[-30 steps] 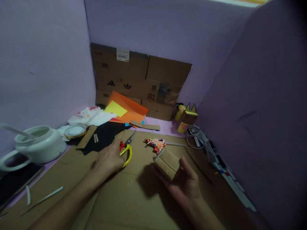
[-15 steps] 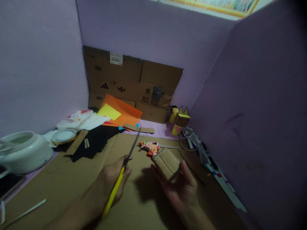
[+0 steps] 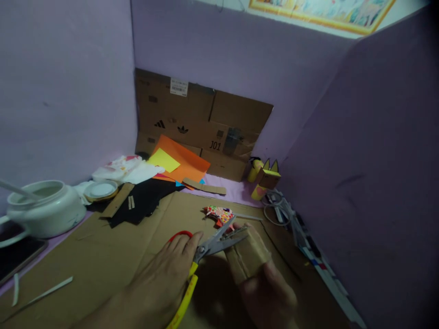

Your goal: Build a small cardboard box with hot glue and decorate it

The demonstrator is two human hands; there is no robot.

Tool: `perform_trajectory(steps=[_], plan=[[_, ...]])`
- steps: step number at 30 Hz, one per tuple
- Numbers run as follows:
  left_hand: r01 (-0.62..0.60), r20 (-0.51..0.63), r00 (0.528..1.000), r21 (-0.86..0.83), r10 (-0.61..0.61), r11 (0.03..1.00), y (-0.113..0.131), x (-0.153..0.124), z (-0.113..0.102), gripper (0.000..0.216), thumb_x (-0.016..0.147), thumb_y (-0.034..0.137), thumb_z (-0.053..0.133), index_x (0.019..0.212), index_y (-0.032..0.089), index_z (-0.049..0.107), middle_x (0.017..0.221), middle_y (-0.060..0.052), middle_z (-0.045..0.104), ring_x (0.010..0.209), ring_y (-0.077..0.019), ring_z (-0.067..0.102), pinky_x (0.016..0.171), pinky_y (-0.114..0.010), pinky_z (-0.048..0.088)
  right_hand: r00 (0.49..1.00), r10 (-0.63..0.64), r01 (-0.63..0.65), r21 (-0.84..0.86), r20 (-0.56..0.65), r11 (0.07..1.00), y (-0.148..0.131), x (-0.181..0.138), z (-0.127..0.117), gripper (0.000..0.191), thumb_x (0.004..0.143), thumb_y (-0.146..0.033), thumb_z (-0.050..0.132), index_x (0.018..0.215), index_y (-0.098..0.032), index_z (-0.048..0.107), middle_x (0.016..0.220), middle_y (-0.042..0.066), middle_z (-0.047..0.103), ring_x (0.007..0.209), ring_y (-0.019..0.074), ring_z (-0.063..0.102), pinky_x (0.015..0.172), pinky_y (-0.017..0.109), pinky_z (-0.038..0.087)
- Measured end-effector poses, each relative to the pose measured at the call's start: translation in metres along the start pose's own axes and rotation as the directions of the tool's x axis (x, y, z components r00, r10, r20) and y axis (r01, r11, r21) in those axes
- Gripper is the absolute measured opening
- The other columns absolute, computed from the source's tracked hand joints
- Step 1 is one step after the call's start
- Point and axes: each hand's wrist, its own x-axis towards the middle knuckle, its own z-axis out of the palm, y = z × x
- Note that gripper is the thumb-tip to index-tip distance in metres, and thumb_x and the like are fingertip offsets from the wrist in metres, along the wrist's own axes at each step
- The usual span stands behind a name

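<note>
My left hand (image 3: 166, 274) is closed around a pair of scissors (image 3: 187, 301) with yellow and red handles. Their blades are spread apart, and the tips lie over the near-left edge of a small cardboard box (image 3: 250, 256). Whether the blades touch the cardboard I cannot tell. That box sits in my right hand (image 3: 274, 292), the thumb along its right side and the other fingers mostly hidden beneath it. Just beyond the box, a flower-patterned glue gun (image 3: 217, 214) lies on the cardboard sheet (image 3: 161, 228) with a clear stick at its back.
A white pot (image 3: 48, 210) stands at the left beside a dark phone (image 3: 20, 260). Black sheets (image 3: 144, 210), orange paper (image 3: 188, 164) and a cardboard strip (image 3: 206, 186) lie farther back. On the right are a cardboard figure with pointed ears (image 3: 269, 178) and a coiled cable (image 3: 276, 212).
The scissors have turned, opened and moved right to the box. My right hand has tilted the box. The whole view has shifted slightly.
</note>
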Motion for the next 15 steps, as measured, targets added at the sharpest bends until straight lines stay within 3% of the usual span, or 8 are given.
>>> perform_trajectory(steps=[4,15], plan=[[-0.013,-0.011,1.000,0.014,0.013,1.000,0.005,0.000,-0.007,0.063,0.076,0.011,0.040,0.139,0.014,0.032,0.130,-0.020,0.051,0.116,-0.0327,0.051,0.089,-0.048,0.047,0.996,0.055,-0.054,-0.021,0.072,0.998,0.002,-0.002,-0.003,0.060,0.063,-0.036,0.070,0.120,-0.026,0.057,0.113,0.010,0.068,0.117,0.0325,0.054,0.105,0.054,0.030],[0.066,-0.058,0.997,0.167,-0.057,0.984,0.001,0.003,0.016,0.068,0.072,0.006,0.041,0.138,0.016,0.028,0.124,-0.017,0.055,0.110,-0.0307,0.055,0.082,-0.045,0.051,0.999,0.013,-0.011,-0.075,0.033,0.997,0.008,-0.009,-0.012,0.066,0.061,-0.040,0.071,0.123,-0.028,0.054,0.114,0.008,0.067,0.120,0.0337,0.051,0.105,0.054,0.029]])
